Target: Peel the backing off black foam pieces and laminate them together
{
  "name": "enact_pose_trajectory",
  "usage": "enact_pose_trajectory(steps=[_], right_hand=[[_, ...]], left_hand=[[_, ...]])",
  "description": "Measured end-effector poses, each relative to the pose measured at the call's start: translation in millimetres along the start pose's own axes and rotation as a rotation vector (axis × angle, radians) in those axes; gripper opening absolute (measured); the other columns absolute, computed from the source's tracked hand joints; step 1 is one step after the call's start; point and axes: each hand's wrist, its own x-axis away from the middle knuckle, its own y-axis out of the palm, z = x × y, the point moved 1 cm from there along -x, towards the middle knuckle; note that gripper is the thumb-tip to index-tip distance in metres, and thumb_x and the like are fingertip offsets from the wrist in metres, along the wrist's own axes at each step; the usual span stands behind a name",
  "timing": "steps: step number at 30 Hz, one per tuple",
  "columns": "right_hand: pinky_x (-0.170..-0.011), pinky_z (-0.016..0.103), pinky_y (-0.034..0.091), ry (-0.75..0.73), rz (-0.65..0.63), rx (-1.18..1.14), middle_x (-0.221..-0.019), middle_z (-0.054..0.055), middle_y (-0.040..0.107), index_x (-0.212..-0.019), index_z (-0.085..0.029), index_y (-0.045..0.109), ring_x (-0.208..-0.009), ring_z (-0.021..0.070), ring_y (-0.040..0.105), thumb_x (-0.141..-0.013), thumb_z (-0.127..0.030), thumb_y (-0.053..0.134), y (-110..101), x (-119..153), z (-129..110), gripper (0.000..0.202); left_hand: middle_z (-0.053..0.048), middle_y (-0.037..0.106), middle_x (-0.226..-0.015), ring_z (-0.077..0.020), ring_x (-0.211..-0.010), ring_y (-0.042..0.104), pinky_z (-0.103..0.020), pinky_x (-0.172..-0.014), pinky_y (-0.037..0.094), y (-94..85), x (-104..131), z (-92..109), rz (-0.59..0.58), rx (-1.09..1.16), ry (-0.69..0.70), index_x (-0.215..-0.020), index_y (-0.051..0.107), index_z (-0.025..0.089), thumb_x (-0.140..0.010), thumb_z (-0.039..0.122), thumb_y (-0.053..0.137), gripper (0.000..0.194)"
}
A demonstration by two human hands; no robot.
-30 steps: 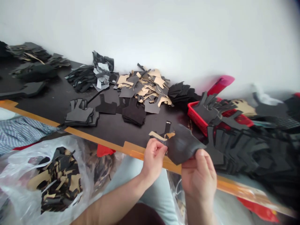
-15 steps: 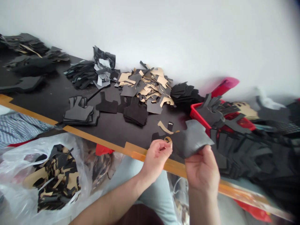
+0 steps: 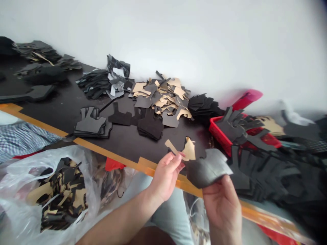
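In the head view my right hand (image 3: 222, 202) is closed on a shiny dark grey cut sheet piece (image 3: 209, 168), which bends upward from the fingers above the table's front edge. My left hand (image 3: 166, 177) pinches a tan paper-like scrap (image 3: 189, 149) by the left end of the grey piece. This scrap has a narrow strip sticking out to the upper left and a wider part on the right. Whether the scrap still joins the grey piece I cannot tell. Just beyond my hands lies the dark table top (image 3: 122, 144).
A pile of tan and grey scraps (image 3: 163, 93) lies against the wall. Stacks of grey pieces (image 3: 89, 124) and black pieces (image 3: 150, 126) stand in front. On the right is a red basket (image 3: 216, 131) beside rows of dark pieces (image 3: 270, 166). A plastic bag (image 3: 89, 170) of scraps hangs below the edge.
The grey piece has tilted down and bent in my right hand. The tan scrap now shows spread out from my left fingers, where a small curl showed before.
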Motion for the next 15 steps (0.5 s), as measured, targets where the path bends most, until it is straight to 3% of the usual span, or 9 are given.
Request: enact_pose_trajectory(steps=[2,5,7,9,11,14,15], right_hand=[[-0.080,0.030,0.055,0.082,-0.064,-0.013,-0.092,0.001,0.065,-0.086,-0.022,0.064,-0.089,0.0142,0.063,-0.080,-0.031,0.064,-12,8,9,0.011],[-0.076,0.035,0.056,0.279,-0.373,0.086,-0.105,0.005,0.065,-0.100,-0.027,0.066,-0.091,0.0193,0.064,-0.080,-0.041,0.063,-40,21,14,0.025],[-0.076,0.038,0.055,0.423,-0.595,0.308,-0.106,0.008,0.065,-0.104,-0.027,0.066,-0.090,0.0231,0.065,-0.078,-0.048,0.064,-62,24,6,0.033],[-0.079,0.036,0.054,0.486,-0.681,0.672,-0.101,0.010,0.067,-0.102,-0.023,0.068,-0.089,0.0235,0.066,-0.077,-0.044,0.067,-80,21,-12,0.033],[-0.076,0.031,0.054,0.302,-0.574,0.967,-0.091,0.009,0.069,-0.094,-0.019,0.070,-0.082,0.0218,0.066,-0.075,-0.043,0.069,-83,14,-37,0.030],[-0.072,0.025,0.053,-0.349,-0.211,1.040,-0.087,0.004,0.068,-0.101,-0.023,0.066,-0.076,0.0166,0.065,-0.079,-0.041,0.065,-51,8,-73,0.028],[-0.079,0.026,0.052,-0.518,-0.210,1.042,-0.097,0.005,0.066,-0.103,-0.023,0.065,-0.085,0.0167,0.064,-0.082,-0.036,0.063,-32,9,-80,0.025]], left_hand=[[-0.004,0.062,-0.084,-0.0133,-0.081,0.056,-0.026,-0.080,0.042,-0.3,0,3,0.075,-0.003,0.044,-0.081,0.066,0.015,-0.076,0.039,0.071,0.025],[-0.004,0.059,-0.086,-0.0144,-0.085,0.054,-0.026,-0.083,0.040,-4.3,1,8,0.111,-0.128,0.116,-0.076,0.067,0.015,-0.078,0.039,0.068,0.024],[-0.005,0.056,-0.091,-0.0159,-0.092,0.052,-0.026,-0.084,0.039,-7.2,3,12,0.103,-0.287,0.181,-0.073,0.068,0.015,-0.081,0.038,0.065,0.024],[-0.005,0.053,-0.095,-0.0168,-0.096,0.050,-0.025,-0.083,0.038,-8.5,7,17,0.089,-0.451,0.238,-0.072,0.068,0.016,-0.083,0.037,0.061,0.025],[-0.006,0.051,-0.099,-0.0171,-0.096,0.050,-0.025,-0.081,0.039,-6.8,12,19,0.046,-0.600,0.247,-0.073,0.068,0.016,-0.086,0.037,0.058,0.026],[-0.007,0.049,-0.103,-0.0169,-0.091,0.052,-0.025,-0.073,0.041,0.8,23,19,-0.049,-0.758,0.180,-0.076,0.067,0.016,-0.087,0.036,0.054,0.027],[-0.007,0.049,-0.105,-0.0173,-0.091,0.053,-0.025,-0.073,0.042,4.0,26,18,-0.080,-0.792,0.161,-0.077,0.067,0.016,-0.088,0.035,0.053,0.026]])
